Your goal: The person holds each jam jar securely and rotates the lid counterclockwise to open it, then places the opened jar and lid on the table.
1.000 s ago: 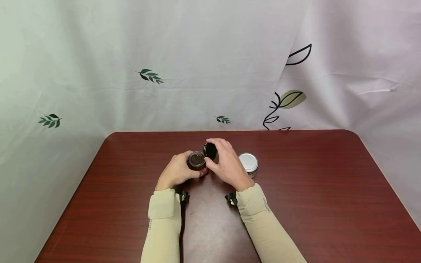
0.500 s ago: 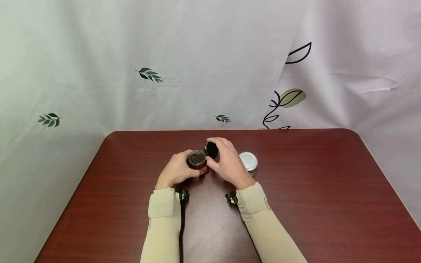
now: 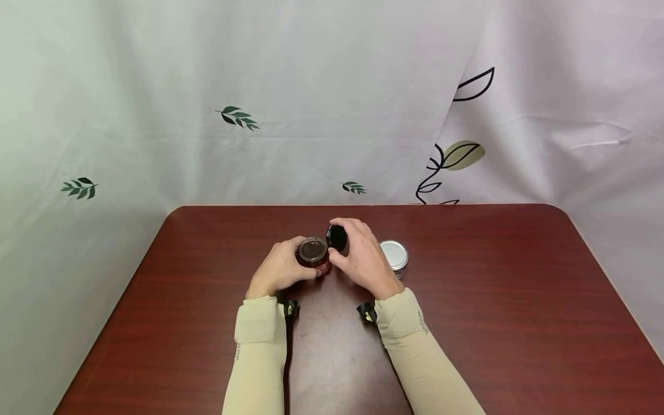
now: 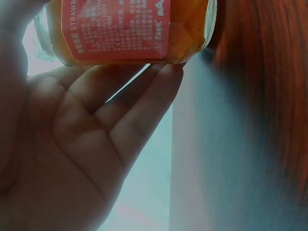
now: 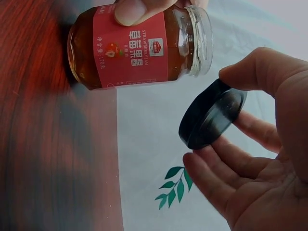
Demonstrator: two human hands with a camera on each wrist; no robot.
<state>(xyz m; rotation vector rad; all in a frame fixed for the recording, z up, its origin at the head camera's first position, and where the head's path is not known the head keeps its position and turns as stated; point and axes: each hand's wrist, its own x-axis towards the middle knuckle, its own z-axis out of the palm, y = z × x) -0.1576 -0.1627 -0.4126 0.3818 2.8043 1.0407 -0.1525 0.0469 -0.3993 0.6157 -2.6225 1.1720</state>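
A glass jam jar (image 5: 132, 45) with a red strawberry label stands uncapped on the table, its mouth facing up in the head view. My left hand (image 3: 280, 268) grips it round the side, the thumb across the label. In the left wrist view the fingers (image 4: 139, 115) reach behind the jar (image 4: 115, 29). Just right of the jar's rim, my right hand (image 3: 363, 256) pinches a black lid (image 5: 211, 115) by its edge between thumb and fingers. The lid (image 3: 337, 237) is tilted on edge, apart from the jar.
A round tin or jar with a silver-white top (image 3: 394, 255) stands right behind my right wrist. The reddish-brown table (image 3: 493, 323) runs back to a pale curtain (image 3: 311, 115) with leaf prints.
The right hand and the black lid have shifted slightly to the right, widening the gap from the jar's rim. My left hand keeps its grip on the jar.
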